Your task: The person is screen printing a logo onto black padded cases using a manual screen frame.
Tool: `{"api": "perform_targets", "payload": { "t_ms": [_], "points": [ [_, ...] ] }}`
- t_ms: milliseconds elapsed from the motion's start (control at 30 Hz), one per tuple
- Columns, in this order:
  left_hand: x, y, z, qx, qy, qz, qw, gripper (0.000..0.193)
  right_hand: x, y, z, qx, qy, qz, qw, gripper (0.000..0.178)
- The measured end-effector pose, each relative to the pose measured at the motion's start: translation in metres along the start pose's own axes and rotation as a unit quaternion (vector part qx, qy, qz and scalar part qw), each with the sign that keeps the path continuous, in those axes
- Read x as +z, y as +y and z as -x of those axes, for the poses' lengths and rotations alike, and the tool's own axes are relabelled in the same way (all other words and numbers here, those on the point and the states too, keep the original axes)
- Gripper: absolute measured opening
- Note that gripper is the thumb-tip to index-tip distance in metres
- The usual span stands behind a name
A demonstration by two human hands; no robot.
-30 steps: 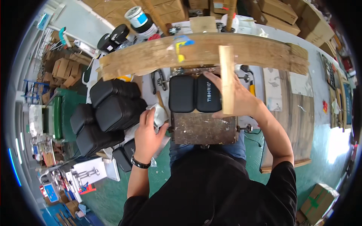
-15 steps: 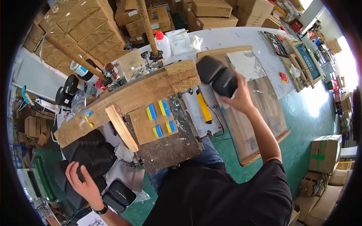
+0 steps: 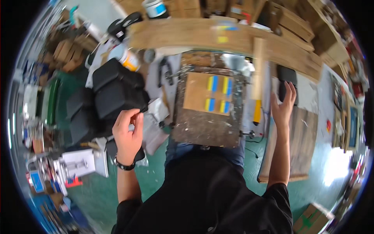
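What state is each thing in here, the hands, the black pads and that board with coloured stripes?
left hand: fingers curled on the edge of a black pad.
right hand: open, fingers spread, holding nothing.
stacked black pads: piled at the person's left.
black pad: lying flat beyond the right hand.
striped board: flat on the stained plate.

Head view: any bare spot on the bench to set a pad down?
Bare: the stained lower part of the work board below the yellow-blue taped panel, and the wooden panel right of the right hand. Crowded: stacked black pads by the left hand.
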State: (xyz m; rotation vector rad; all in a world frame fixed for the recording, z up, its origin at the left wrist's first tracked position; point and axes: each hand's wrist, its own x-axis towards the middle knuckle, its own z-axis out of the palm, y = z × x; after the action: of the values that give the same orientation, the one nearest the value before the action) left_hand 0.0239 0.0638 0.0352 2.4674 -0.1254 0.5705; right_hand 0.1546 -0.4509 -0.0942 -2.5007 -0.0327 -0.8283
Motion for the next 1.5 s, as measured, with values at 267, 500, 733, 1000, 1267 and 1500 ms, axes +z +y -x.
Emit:
{"api": "perform_targets", "payload": {
  "t_ms": [267, 500, 733, 1000, 1267, 1500],
  "points": [
    [0.013, -0.028, 0.074, -0.169, 0.032, 0.161, 0.972, 0.029, 0.001, -0.072, 0.025, -0.038, -0.104, -0.127, 0.986, 0.049],
    [0.106, -0.032, -0.033, -0.073, 0.046, 0.206, 0.975, 0.046, -0.01, -0.126, 0.031, -0.048, -0.109, -0.195, 0.974, 0.044],
    [0.185, -0.131, -0.176, -0.116, 0.075, -0.085, 0.987, 0.038, -0.045, -0.167, 0.062, -0.051, -0.126, -0.264, 0.955, 0.041],
    [0.144, -0.09, -0.135, -0.08, 0.188, -0.024, 0.979, 0.02, -0.059, -0.162, 0.093, -0.004, -0.174, -0.291, 0.941, 0.043],
    [0.088, 0.031, 0.014, -0.319, -0.122, 0.639, 0.689, 0.017, -0.036, -0.203, 0.079, 0.143, -0.264, -0.561, 0.772, 0.063],
    [0.09, 0.05, 0.008, -0.301, -0.224, 0.68, 0.63, 0.025, -0.035, -0.193, 0.084, 0.181, -0.313, -0.682, 0.636, 0.07]
  ]
}}
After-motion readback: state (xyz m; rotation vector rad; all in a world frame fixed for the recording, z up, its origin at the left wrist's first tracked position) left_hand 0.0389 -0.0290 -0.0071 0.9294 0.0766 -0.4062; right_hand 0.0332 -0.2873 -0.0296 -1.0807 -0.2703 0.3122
